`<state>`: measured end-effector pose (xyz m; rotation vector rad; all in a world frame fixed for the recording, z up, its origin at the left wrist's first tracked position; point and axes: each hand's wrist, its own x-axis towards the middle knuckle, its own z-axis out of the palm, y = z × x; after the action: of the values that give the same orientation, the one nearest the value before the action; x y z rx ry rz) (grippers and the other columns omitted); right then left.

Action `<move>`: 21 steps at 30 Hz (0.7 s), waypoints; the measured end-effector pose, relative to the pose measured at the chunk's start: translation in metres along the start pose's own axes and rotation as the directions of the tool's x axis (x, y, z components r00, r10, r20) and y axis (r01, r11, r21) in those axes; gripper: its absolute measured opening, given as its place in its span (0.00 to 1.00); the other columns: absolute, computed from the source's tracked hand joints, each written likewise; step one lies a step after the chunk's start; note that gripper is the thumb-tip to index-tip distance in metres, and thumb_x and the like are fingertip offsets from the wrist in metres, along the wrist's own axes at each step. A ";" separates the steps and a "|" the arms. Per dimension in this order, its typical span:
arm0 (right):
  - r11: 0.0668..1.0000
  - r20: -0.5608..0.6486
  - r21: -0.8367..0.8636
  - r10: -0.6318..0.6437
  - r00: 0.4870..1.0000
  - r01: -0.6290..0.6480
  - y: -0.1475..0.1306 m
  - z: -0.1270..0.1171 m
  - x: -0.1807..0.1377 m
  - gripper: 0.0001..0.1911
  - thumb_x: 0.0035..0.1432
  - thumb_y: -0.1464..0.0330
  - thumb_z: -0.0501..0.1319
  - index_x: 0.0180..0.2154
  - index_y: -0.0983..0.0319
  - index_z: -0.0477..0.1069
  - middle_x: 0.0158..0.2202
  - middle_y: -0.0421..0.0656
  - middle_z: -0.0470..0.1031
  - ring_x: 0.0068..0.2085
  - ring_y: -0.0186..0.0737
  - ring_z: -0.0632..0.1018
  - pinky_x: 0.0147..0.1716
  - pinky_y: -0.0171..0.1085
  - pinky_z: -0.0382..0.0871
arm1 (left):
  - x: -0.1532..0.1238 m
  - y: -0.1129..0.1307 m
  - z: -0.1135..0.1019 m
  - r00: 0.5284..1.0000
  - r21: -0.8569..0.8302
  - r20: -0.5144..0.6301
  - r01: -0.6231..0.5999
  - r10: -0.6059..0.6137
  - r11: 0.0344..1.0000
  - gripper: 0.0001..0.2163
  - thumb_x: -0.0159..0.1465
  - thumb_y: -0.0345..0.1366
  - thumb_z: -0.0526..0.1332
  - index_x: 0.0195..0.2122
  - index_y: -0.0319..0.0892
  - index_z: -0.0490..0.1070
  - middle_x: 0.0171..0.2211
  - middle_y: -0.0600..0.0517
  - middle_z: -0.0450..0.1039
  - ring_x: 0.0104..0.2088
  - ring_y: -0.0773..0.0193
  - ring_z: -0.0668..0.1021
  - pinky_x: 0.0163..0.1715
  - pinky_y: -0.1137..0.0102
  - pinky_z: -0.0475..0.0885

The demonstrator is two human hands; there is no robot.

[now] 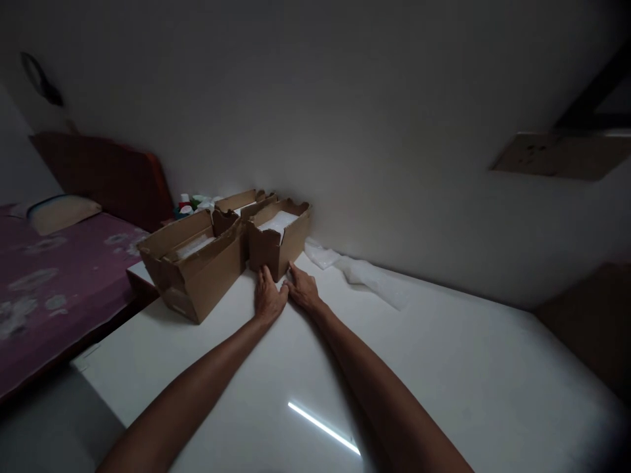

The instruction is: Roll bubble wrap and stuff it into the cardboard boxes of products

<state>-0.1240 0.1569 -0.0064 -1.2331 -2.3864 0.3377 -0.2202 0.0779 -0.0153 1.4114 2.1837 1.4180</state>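
My left hand (269, 299) reaches forward with its fingers stretched out against the lower front of a brown cardboard box (264, 251). My right hand (302, 288) is close beside it, fingers extended at the same box's lower front corner, the two thumbs nearly meeting. Neither hand is wrapped round the box. The box is open at the top, with torn edges and a white packet (279, 222) inside. To its left stands a larger open carton (215, 276) with white, plastic-wrapped contents. A third open box (236, 200) is partly hidden behind them.
A glossy white table (444, 368) meets the wall at the back. Crumpled white wrapping (367, 276) lies along the wall, right of the boxes. A bed (64, 282) with a purple cover is on the left. A wall socket panel (557, 156) is at upper right.
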 end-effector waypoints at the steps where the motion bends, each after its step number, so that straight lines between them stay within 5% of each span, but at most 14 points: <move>1: 0.999 -0.013 -0.035 0.016 1.000 -0.017 0.001 -0.002 0.002 0.31 0.63 0.66 0.56 0.66 0.60 0.58 0.66 0.48 0.64 0.65 0.46 0.65 0.61 0.43 0.57 | 0.004 -0.001 0.002 1.000 0.015 -0.003 0.004 -0.004 1.000 0.37 0.62 0.36 0.58 0.68 0.26 0.46 0.69 0.27 0.48 0.70 0.42 0.54 0.67 0.54 0.55; 6: 0.966 -0.153 -0.196 0.141 0.978 -0.170 0.020 -0.019 0.018 0.19 0.65 0.69 0.54 0.55 0.62 0.73 0.71 0.52 0.50 0.69 0.55 0.53 0.62 0.51 0.51 | 0.006 -0.005 0.006 1.000 0.089 0.003 -0.002 0.002 0.996 0.37 0.60 0.36 0.59 0.68 0.29 0.47 0.69 0.27 0.49 0.69 0.40 0.58 0.64 0.52 0.58; 12: 0.908 -0.171 -0.344 0.189 0.967 -0.238 0.045 -0.029 0.030 0.16 0.67 0.61 0.57 0.49 0.65 0.73 0.56 0.52 0.71 0.60 0.50 0.68 0.58 0.52 0.60 | 0.005 -0.004 0.005 1.000 0.174 0.016 -0.006 0.003 0.985 0.35 0.62 0.37 0.58 0.66 0.21 0.50 0.67 0.22 0.50 0.68 0.40 0.60 0.63 0.55 0.60; 16: 0.869 -0.208 -0.420 0.190 0.960 -0.263 0.052 -0.038 0.001 0.18 0.67 0.61 0.57 0.48 0.69 0.72 0.51 0.55 0.72 0.55 0.52 0.70 0.56 0.52 0.60 | 0.006 -0.001 0.005 1.000 0.206 0.004 0.020 -0.021 0.978 0.33 0.61 0.37 0.59 0.64 0.23 0.54 0.67 0.24 0.53 0.66 0.41 0.63 0.61 0.57 0.62; 21: 0.868 -0.150 -0.478 0.071 0.986 -0.135 0.060 -0.058 -0.068 0.18 0.67 0.66 0.52 0.44 0.71 0.75 0.53 0.63 0.73 0.59 0.58 0.66 0.56 0.50 0.55 | 0.006 0.000 -0.002 0.999 0.219 -0.001 0.045 -0.046 0.975 0.27 0.61 0.36 0.59 0.60 0.31 0.61 0.59 0.32 0.66 0.60 0.45 0.71 0.59 0.57 0.65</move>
<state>-0.0181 0.1365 0.0029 -1.5473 -2.3726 -0.3338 -0.2244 0.0813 -0.0118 1.4181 2.4157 1.1883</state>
